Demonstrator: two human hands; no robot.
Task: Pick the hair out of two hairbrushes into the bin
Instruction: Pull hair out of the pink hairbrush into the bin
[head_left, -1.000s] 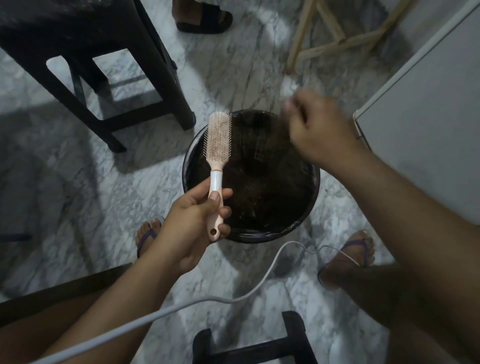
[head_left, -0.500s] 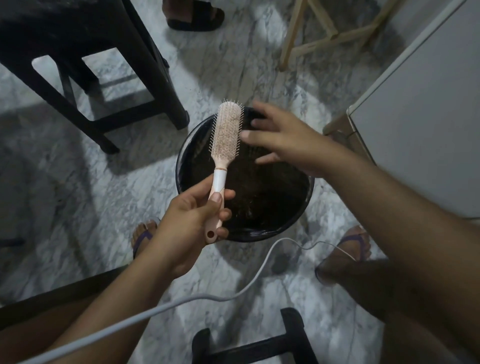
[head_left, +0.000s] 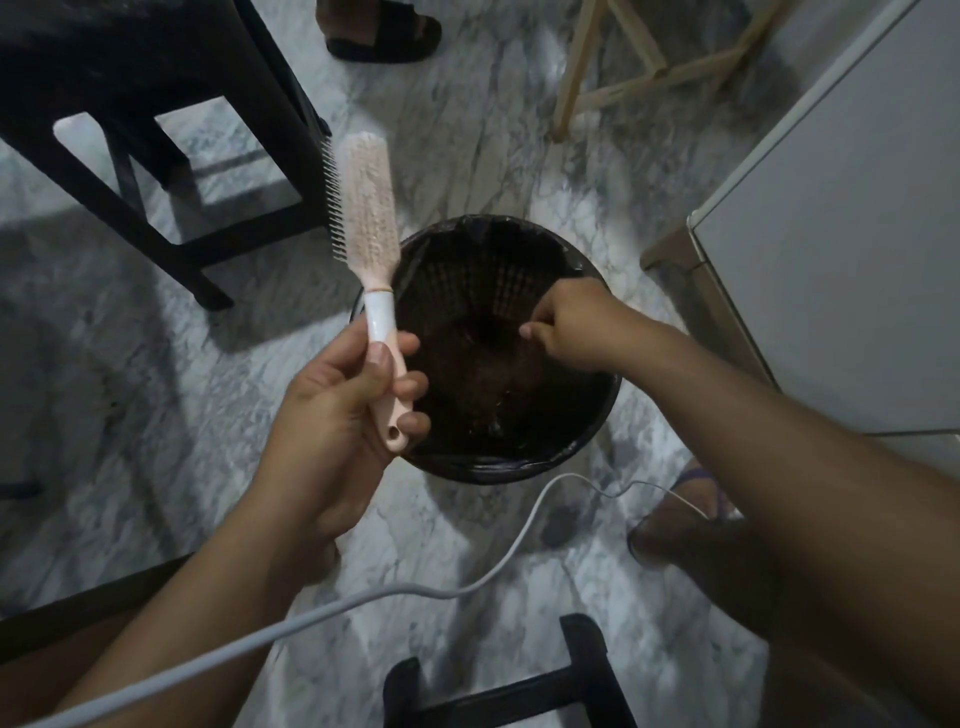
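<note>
Hairbrush (head_left: 366, 218) upright at the left rim of the bin (head_left: 519, 467), handle gripped by the left hand (head_left: 337, 415); right hand (head_left: 571, 332) bunches its fingertips over the bin, hair unseen; best rub them apart low inside

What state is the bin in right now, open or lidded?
Open. The bin has no lid; its lattice inner wall and dark bottom show, and the right hand hangs over its mouth.

Marble floor (head_left: 467, 156) (grey-veined), lined black bin (head_left: 498, 472), dark stool (head_left: 145, 233) beside it, wooden frame (head_left: 574, 67)
</note>
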